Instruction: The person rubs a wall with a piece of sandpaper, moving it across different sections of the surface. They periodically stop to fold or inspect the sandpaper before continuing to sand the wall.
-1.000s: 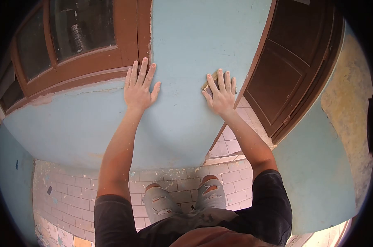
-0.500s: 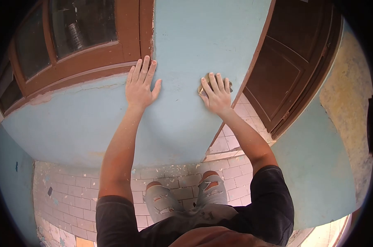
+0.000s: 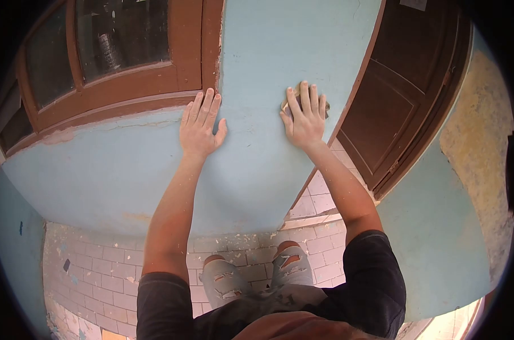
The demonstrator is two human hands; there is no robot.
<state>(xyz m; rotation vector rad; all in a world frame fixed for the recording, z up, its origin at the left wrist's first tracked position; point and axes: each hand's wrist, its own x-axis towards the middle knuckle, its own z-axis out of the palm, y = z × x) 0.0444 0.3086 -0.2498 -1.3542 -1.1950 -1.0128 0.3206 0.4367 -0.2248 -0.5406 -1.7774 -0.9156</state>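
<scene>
My left hand (image 3: 201, 129) lies flat on the blue wall (image 3: 251, 175), fingers spread and pointing up, its fingertips at the lower right corner of the brown window frame (image 3: 183, 76). To the right, my right hand (image 3: 306, 118) presses a brownish pad (image 3: 327, 109) against the wall. Most of the pad is hidden beneath the palm and fingers; only its edges show. Fine pale dust covers both hands.
A dark brown door (image 3: 381, 113) stands in an opening on the right, with floor tiles (image 3: 319, 190) behind the wall's edge. Paint flakes lie on the tiled floor (image 3: 109, 277) below. Bare, patchy plaster (image 3: 478, 130) shows at the far right.
My right hand has moved up the wall with the pad beneath it. The view has shifted slightly, and my left hand remains flat by the window corner.
</scene>
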